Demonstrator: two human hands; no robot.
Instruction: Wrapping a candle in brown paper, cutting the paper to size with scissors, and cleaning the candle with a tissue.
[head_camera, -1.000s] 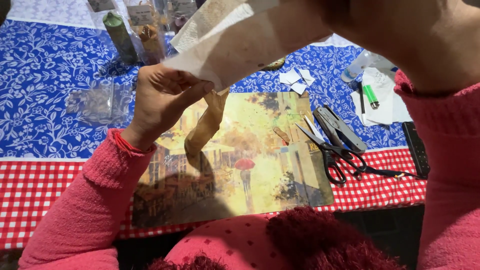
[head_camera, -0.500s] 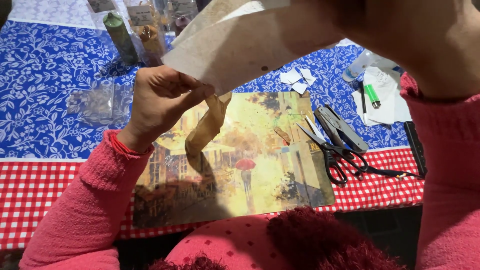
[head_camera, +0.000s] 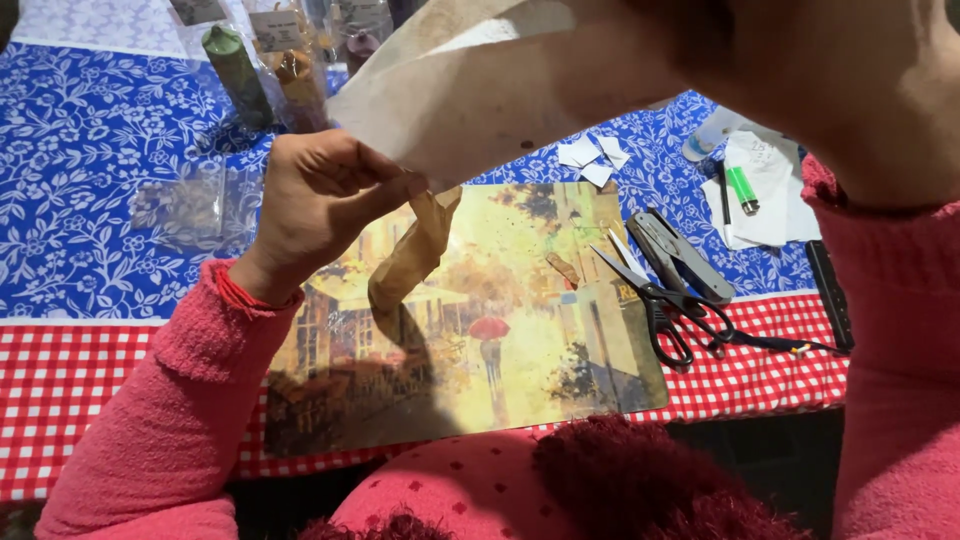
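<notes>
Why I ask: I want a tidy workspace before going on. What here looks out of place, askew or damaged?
Little stands out. Small white paper scraps lie loose on the blue floral cloth above the picture mat. The black-handled scissors lie open, half on the mat. The pale strip between the left hand and right hand looks crumpled and spotted.

We note thin matt paper strip, speckled; glossy printed placemat; metal scissors, black plastic handles; smooth cloth over the surface; fuzzy knitted sleeves.
</notes>
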